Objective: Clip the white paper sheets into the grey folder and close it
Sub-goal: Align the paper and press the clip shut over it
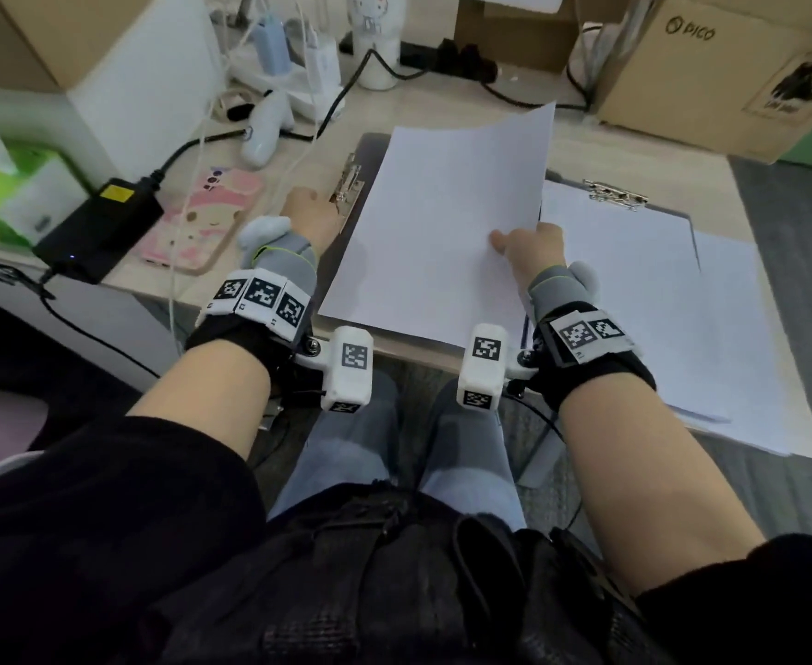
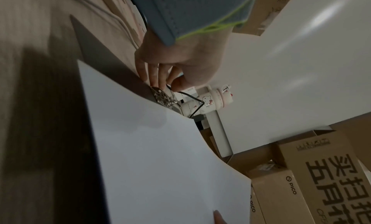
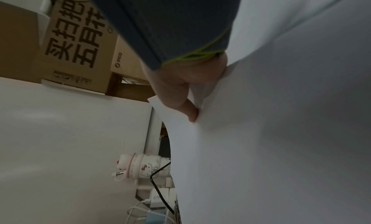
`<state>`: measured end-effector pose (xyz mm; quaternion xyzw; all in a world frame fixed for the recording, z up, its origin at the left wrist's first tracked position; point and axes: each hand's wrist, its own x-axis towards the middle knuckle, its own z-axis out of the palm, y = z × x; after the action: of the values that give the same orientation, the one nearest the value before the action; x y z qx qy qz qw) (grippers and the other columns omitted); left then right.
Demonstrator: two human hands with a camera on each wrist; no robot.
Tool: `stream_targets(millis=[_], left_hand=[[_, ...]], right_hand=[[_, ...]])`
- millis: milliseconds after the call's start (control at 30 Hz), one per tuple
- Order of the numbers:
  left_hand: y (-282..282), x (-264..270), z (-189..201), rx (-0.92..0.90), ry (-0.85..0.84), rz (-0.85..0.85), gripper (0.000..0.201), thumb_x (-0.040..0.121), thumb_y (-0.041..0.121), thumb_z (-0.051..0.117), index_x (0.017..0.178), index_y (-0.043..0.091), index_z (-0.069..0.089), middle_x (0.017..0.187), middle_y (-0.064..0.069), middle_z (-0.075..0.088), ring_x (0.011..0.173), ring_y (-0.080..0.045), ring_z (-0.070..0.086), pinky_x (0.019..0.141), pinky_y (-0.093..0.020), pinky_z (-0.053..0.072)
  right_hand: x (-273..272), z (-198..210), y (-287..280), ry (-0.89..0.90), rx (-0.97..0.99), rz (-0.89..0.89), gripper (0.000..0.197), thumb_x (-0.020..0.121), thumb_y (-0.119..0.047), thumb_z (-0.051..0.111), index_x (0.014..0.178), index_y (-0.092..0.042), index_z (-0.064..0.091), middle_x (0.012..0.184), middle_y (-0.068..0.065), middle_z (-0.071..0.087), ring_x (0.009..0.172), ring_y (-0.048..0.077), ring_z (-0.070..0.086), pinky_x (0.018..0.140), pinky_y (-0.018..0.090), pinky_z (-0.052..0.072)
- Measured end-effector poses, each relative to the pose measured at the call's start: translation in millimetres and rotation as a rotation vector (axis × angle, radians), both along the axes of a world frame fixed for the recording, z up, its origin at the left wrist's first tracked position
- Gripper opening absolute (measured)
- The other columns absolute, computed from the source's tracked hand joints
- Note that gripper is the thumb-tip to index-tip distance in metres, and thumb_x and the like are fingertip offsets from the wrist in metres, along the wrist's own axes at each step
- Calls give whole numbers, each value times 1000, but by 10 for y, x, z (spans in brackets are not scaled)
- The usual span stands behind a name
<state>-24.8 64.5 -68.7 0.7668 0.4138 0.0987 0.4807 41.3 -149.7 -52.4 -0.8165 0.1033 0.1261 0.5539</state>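
The bench [image 1: 452, 103] carries the open grey folder [image 1: 370, 151]. A white sheet [image 1: 437, 223] hangs lifted over its left half — pinched at the right edge by the right hand [image 1: 533, 247]. The left hand [image 1: 310, 211] has curled fingers [image 2: 158, 78] on the metal clip [image 1: 348, 184].

Probably an office: desk [image 1: 452, 112], chargers [image 1: 320, 55], stacked cardboard boxes [image 1: 711, 74].
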Motion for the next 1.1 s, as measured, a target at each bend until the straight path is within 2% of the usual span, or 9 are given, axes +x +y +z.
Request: stream_targets(millis=[67,200,300,433,500,600,900,1000,1100], left_hand=[[29,-31,-26,-27,-47,-18,18,87,5,43,87,13,59,101,-14,60,102,-28,51,98,-34,41],[52,-69,-85,-53,-99,-32,22,82,0,49,91,12,65,100,-11,62,94,-24,54,82,-27,45],[81,-70,-106,-49,-104,-57,17,80,2,56,72,17,59,76,-3,55,80,-19,47,58,-21,39],[105,-58,-150,-7,-56,-113,27,76,8,64,103,8,69,90,-3,56,83,-16,51,65,-18,39],[113,-53,-166,2,-55,-98,25,69,12,63,92,14,71,87,-1,57,81,-15,51,65,-19,39],[131,-57,-188,-14,-40,-90,38,72,6,62,110,12,67,89,-2,60,81,-15,53,65,-16,42],[183,11,-256,26,-48,-41,38,70,3,66,106,13,67,87,2,60,81,-14,56,72,-18,41],[189,34,-257,39,-24,-24,38,68,5,67,104,15,68,85,4,59,80,-13,54,72,-17,41],[242,73,-252,41,22,-50,38,67,7,69,104,17,67,87,4,59,81,-15,55,71,-19,42]], right_hand=[[-11,-23,64,13,-10,13,41,90,-8,57,129,4,48,127,15,59,114,29,58,91,31,45],[17,-34,193,35,-60,52,44,91,-11,57,131,2,46,134,11,57,121,23,56,80,18,39],[46,-69,212,24,-120,75,43,89,-11,58,128,3,48,134,14,57,121,26,56,86,27,47],[41,-79,247,5,-187,81,45,80,-19,65,120,-1,57,124,15,62,114,28,60,91,33,50],[88,-106,278,23,-161,64,51,77,-16,66,124,-1,55,124,14,62,112,27,61,92,33,49],[92,-95,330,29,-153,11,61,74,-13,70,129,1,48,129,13,59,114,28,59,96,35,49],[52,-101,406,-154,-604,82,79,75,-21,69,142,-13,28,146,9,28,131,28,39,104,35,37],[65,-36,475,-225,-816,321,64,84,-13,53,144,-20,31,158,5,12,144,27,16,114,39,23],[88,27,618,-220,-823,684,51,93,-7,39,143,-17,37,154,10,26,142,29,24,117,34,20]])
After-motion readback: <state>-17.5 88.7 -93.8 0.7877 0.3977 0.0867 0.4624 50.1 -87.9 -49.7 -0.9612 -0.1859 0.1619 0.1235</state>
